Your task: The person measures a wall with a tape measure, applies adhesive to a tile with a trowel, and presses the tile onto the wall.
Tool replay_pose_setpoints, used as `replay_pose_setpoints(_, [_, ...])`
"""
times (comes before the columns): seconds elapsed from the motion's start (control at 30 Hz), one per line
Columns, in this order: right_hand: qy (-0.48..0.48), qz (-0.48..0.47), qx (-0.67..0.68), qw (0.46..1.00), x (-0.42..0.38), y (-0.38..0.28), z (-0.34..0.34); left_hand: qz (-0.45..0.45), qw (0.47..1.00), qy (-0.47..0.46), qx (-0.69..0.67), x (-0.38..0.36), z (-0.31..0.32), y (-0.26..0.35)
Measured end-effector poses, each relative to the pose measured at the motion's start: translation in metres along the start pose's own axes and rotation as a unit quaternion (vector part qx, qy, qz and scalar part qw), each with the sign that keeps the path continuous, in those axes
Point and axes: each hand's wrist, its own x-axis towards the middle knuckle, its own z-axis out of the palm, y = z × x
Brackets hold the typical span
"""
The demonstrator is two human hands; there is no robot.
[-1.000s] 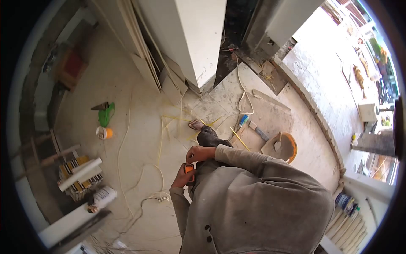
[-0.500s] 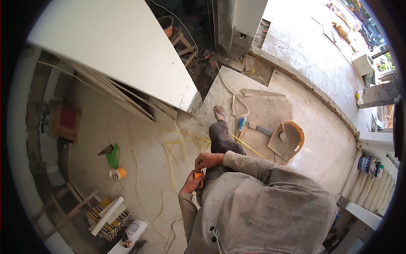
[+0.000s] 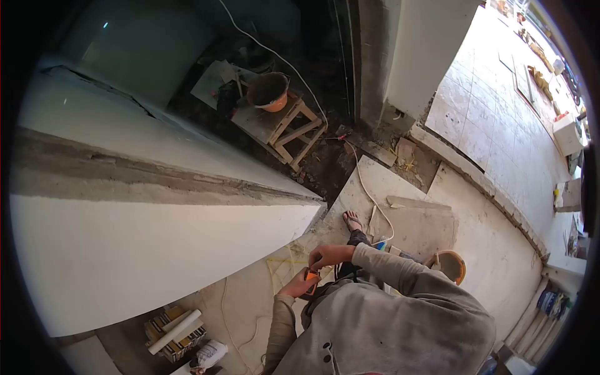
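Note:
My left hand [image 3: 294, 287] is wrapped round an orange and black tape measure [image 3: 310, 279], held in front of my waist. My right hand [image 3: 330, 255] is just above it, fingers bent and pinched together at the top of the case. What the right fingertips hold, if anything, is too small to make out. Below the hands, my sandalled foot [image 3: 352, 220] stands on a pale floor slab.
A white wall top [image 3: 156, 250] juts in from the left. Beyond it, an orange bucket [image 3: 275, 105] sits by a wooden stand [image 3: 300, 134]. A white cable [image 3: 373, 199] crosses the floor. Another bucket [image 3: 461, 269] stands at right; stacked boxes [image 3: 169, 347] lie lower left.
My view has shifted, so the wall covers more of the left and the orange bucket shows fully. Both hands stay together at the tape measure, before my waist.

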Motion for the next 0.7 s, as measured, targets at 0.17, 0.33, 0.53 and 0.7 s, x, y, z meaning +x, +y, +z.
replay_pose_setpoints(0.17, [-0.042,-0.002,0.003,0.999,0.002,-0.021,-0.038,-0.003,1.000,0.008,0.017,0.014,-0.005,0.026])
replay_pose_setpoints(0.33, [-0.062,0.012,-0.015,0.998,0.016,-0.032,-0.032,-0.001,0.999,0.039,-0.008,0.005,-0.006,0.018])
replay_pose_setpoints(0.53, [-0.149,0.012,-0.062,0.987,0.058,-0.032,0.002,-0.017,0.995,0.085,-0.052,-0.022,-0.004,-0.035])
replay_pose_setpoints(0.7, [-0.225,0.003,-0.125,0.966,0.081,-0.034,0.069,0.000,0.977,0.166,-0.134,-0.060,0.023,-0.099])
